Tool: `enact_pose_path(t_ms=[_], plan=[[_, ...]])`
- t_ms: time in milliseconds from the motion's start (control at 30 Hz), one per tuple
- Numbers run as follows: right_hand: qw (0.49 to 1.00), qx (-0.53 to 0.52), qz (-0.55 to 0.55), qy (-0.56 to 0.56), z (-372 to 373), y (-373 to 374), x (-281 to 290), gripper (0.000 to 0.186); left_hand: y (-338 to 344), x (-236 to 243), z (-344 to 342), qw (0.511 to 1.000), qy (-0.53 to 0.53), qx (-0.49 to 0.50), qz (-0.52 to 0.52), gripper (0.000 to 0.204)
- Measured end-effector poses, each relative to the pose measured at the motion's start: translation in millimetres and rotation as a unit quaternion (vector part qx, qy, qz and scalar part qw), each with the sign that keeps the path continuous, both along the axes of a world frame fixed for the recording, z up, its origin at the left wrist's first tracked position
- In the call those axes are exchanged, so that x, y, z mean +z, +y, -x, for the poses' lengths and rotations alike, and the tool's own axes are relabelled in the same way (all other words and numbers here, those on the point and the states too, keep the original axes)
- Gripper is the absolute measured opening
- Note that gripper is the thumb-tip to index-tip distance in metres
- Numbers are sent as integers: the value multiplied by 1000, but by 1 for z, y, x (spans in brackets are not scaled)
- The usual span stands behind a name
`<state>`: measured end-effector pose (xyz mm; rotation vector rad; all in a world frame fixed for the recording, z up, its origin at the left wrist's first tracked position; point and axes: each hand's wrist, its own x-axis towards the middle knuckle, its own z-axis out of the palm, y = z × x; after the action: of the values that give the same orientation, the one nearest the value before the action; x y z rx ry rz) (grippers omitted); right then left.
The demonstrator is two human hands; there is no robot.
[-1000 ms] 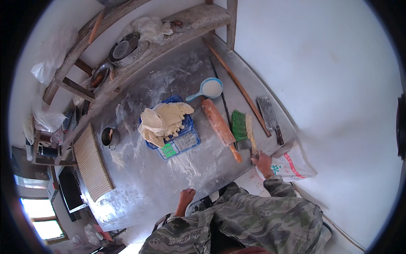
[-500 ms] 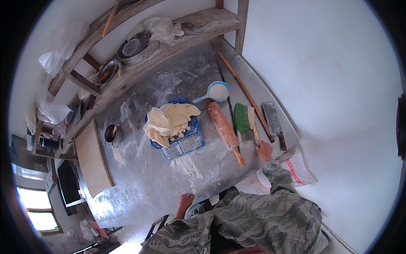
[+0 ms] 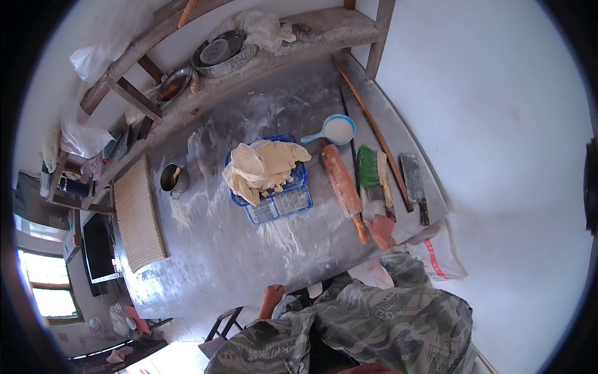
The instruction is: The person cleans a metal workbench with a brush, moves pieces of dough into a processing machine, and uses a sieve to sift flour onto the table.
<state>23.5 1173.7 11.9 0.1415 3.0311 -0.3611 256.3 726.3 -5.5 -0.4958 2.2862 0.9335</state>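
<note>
My right hand [image 3: 380, 232] is at the table's right front, fingers stretched toward the lower handle of a wooden rolling pin [image 3: 341, 181]. Just above it is the wooden handle of a green-bristled brush [image 3: 370, 167]; the hand appears empty. At the front edge my left hand [image 3: 272, 294] rests with its fingers curled, and nothing shows in it. Mid-table, a large pale lump of dough [image 3: 265, 167] sits on a blue kitchen scale [image 3: 283, 206]. Behind the rolling pin lies a light-blue dipper [image 3: 339, 129] with white contents, probably flour.
Right of the brush lie a long wooden stick [image 3: 380, 137] and a cleaver [image 3: 412, 177]. A metal mug [image 3: 175, 181] and a ribbed mat [image 3: 138, 215] are at the left. Along the back runs a wooden shelf [image 3: 336, 31] with pans and plastic bags.
My right hand has shifted left from the end of the brush handle to beside the rolling pin's handle. My left hand stays at the edge. The whole view has shifted slightly.
</note>
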Motion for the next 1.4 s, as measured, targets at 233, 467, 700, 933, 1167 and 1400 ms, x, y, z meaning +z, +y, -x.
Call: enact_pose_path(t_ms=[233,467,700,933,1167,1400], plan=[[998,28,-9,53,38,-20,-18,23,2,0,8,999,40,3,-14,31],[994,-4,-36,102,48,-15,-28,21,-12,-2,-14,998,62,29,9,30],[932,-109,336,80,149,-35,-5,17,-11,4,-20,995,-37,97,-16,30],[665,-328,671,-25,290,-28,-21,11,-14,8,-8,995,8,97,-23,33],[588,-260,762,-78,341,-123,-33,8,-22,24,-92,978,-64,198,9,36],[931,-68,334,133,384,-124,-39,24,-23,8,-77,996,19,90,6,33]])
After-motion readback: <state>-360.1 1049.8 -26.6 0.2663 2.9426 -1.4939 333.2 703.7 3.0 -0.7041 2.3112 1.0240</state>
